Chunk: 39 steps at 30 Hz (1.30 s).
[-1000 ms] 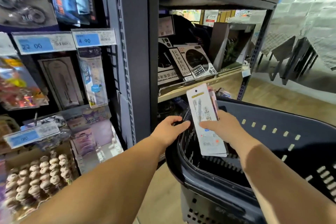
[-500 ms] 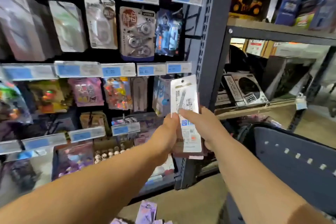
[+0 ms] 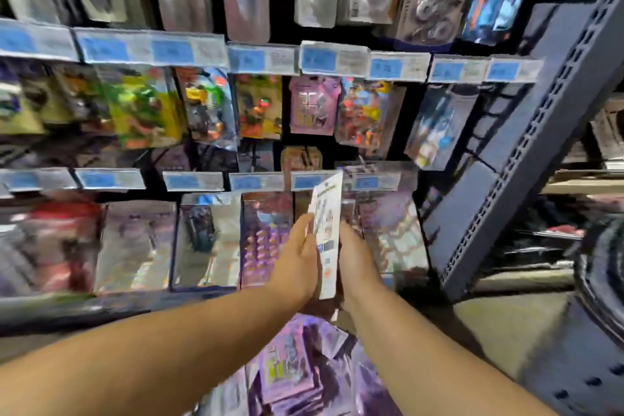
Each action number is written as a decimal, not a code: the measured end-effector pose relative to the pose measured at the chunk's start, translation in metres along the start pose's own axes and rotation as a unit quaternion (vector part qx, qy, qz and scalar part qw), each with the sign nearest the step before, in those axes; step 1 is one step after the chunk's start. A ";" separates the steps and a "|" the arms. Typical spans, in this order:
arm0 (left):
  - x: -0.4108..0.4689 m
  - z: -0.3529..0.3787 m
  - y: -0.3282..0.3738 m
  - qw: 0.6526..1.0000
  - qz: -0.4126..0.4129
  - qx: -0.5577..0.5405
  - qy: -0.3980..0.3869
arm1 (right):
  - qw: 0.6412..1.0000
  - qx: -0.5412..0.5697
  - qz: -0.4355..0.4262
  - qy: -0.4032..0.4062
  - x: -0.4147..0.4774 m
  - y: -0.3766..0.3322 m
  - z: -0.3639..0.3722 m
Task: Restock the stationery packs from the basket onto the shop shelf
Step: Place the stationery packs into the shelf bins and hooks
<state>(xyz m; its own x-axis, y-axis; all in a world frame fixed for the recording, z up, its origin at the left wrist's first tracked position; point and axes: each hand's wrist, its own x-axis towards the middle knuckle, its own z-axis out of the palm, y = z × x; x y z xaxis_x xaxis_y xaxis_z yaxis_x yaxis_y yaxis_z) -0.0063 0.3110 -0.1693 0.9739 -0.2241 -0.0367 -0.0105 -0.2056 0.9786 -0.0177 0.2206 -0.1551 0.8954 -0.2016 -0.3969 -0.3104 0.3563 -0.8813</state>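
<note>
A white stationery pack (image 3: 327, 226), one of a small stack, stands upright and edge-on between both my hands. My left hand (image 3: 299, 258) presses its left face and my right hand (image 3: 356, 257) grips its right side. The pack is in front of the lower row of the shop shelf (image 3: 209, 181), just below a blue price label. The dark basket (image 3: 597, 273) shows only as a rim at the right edge. The whole view is blurred.
Rows of hanging packs with blue price labels (image 3: 317, 59) fill the display. A grey perforated shelf upright (image 3: 526, 132) slants down on the right. Purple packs (image 3: 297, 368) lie in a pile below my hands.
The view has swung left from the basket to the hanging display. Both hands have carried the packs left and forward toward the lower row, turning them edge-on.
</note>
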 end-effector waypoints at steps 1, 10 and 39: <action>0.007 -0.008 -0.018 1.000 -0.015 -0.007 -0.005 | 1.000 0.015 0.004 0.004 0.005 0.013 0.010; 0.010 -0.042 -0.070 0.981 -0.098 -0.113 -0.124 | 0.994 -0.063 0.019 0.082 0.039 0.075 0.027; -0.049 -0.166 -0.228 0.892 -0.351 -0.270 0.088 | 0.962 -0.252 0.036 -0.101 0.085 0.177 0.060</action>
<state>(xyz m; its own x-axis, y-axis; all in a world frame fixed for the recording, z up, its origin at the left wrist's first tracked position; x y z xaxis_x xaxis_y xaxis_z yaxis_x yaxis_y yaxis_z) -0.0141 0.5275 -0.3566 0.7188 -0.0584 -0.6928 0.6805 0.2630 0.6839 0.0228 0.3213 -0.3295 0.8935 0.0070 -0.4490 -0.4439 -0.1359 -0.8857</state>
